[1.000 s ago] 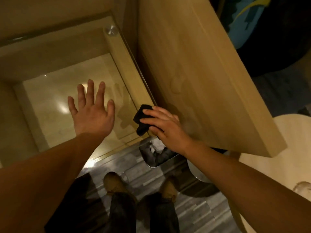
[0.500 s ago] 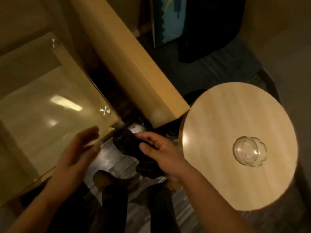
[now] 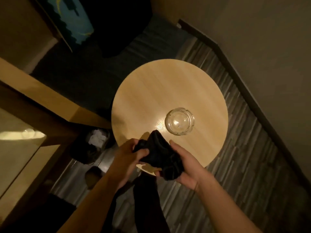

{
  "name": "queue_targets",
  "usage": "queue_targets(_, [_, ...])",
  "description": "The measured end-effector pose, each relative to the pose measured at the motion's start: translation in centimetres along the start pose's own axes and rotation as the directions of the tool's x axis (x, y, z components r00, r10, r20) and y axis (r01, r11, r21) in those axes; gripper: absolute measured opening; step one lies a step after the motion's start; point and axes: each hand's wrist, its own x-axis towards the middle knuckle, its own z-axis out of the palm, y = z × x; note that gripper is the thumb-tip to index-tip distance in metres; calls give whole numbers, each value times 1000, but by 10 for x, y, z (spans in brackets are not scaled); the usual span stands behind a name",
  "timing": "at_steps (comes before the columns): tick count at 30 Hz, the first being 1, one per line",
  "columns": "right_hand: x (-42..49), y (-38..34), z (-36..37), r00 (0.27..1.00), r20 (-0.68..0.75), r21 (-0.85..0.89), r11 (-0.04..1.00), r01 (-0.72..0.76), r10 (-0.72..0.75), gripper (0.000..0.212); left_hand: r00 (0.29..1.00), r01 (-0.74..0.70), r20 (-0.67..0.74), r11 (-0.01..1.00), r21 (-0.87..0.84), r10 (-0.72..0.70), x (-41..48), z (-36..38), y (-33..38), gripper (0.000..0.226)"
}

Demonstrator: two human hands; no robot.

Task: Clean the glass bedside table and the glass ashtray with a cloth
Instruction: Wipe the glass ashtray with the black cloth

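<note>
Both hands grip the bunched black cloth (image 3: 159,153): left hand (image 3: 127,158), right hand (image 3: 186,169). Glass ashtray (image 3: 179,121) sits just beyond my fingertips. I should fold a clean face outward before wiping it.

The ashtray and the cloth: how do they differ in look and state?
The ashtray is clear rigid glass; the cloth is dark, soft and crumpled. The ashtray stands free on the round wooden table; the cloth is gripped by the left hand and right hand. The cloth looks larger.
</note>
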Motion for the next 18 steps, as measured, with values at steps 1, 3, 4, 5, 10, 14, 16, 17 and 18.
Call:
queue_targets(1, [0, -2, -11, 999, -35, -13, 1000, 5, -5, 56, 999, 32, -18, 999, 18, -32, 7, 12, 0, 16])
queue_targets(3, [6, -2, -31, 988, -115, -104, 991, 87, -99, 47, 997, 43, -65, 988, 146, -33, 19, 30, -1, 20])
queue_targets(4, [11, 0, -38, 965, -179, -184, 970, 160, -193, 38, 995, 26, -97, 969, 247, -2, 25, 36, -2, 22])
queue_targets(5, [16, 2, -42, 920, -255, -296, 929, 221, -299, 28, 991, 5, -126, 936, 353, 42, 31, 40, -4, 25])
queue_targets(10, [51, 26, -46, 648, -357, -873, 486, 24, -673, 17, 967, -76, -136, 754, 652, 215, 50, 41, -26, 32])
queue_targets(14, [57, 38, -40, 543, -407, -891, 451, -57, -734, 32, 952, -112, -72, 559, 821, 296, 55, 30, -26, 44])
queue_targets(16, [56, 34, -42, 452, -452, -864, 503, -9, -769, 35, 925, -154, -39, 467, 871, 377, 57, 31, -11, 51])
queue_targets(17, [55, 28, -43, 404, -507, -816, 576, 60, -761, 32, 911, -194, -17, 464, 864, 413, 59, 35, -1, 51])
queue_targets(18, [52, 20, -45, 372, -574, -745, 654, 133, -729, 28, 904, -234, -6, 506, 830, 427, 62, 41, 12, 49])
